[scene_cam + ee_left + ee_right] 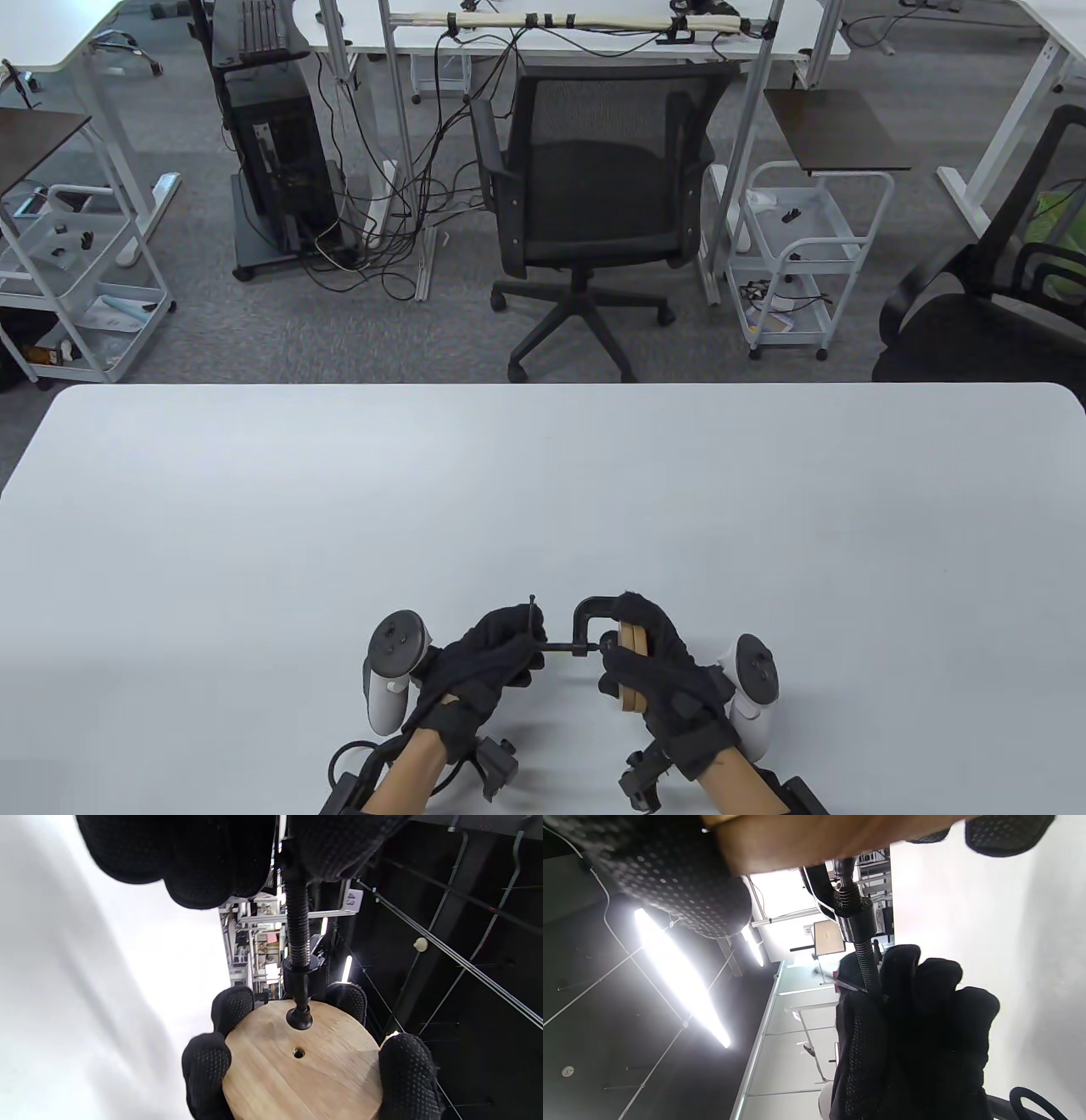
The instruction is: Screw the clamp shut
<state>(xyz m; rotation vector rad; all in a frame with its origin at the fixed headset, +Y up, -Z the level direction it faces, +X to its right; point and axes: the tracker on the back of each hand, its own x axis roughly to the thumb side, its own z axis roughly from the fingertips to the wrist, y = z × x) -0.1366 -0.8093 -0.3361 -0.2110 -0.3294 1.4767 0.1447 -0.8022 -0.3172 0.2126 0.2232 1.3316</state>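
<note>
A black C-clamp (584, 613) is held near the table's front edge, with its threaded screw (567, 649) lying level. My right hand (653, 671) grips round wooden discs (632, 675) that sit in the clamp's opening. My left hand (496, 654) grips the screw's handle end; the thin crossbar (533, 613) sticks up past its fingers. In the left wrist view the screw (298, 929) runs down through the clamp's nut, and its pad (299, 1019) touches the wooden disc (303, 1065). The right wrist view shows the screw (863, 957) entering my left hand (912, 1027).
The white table (543, 509) stretches away beyond the hands. A black office chair (594, 195) stands behind its far edge, with white carts (797, 255) and desks further back.
</note>
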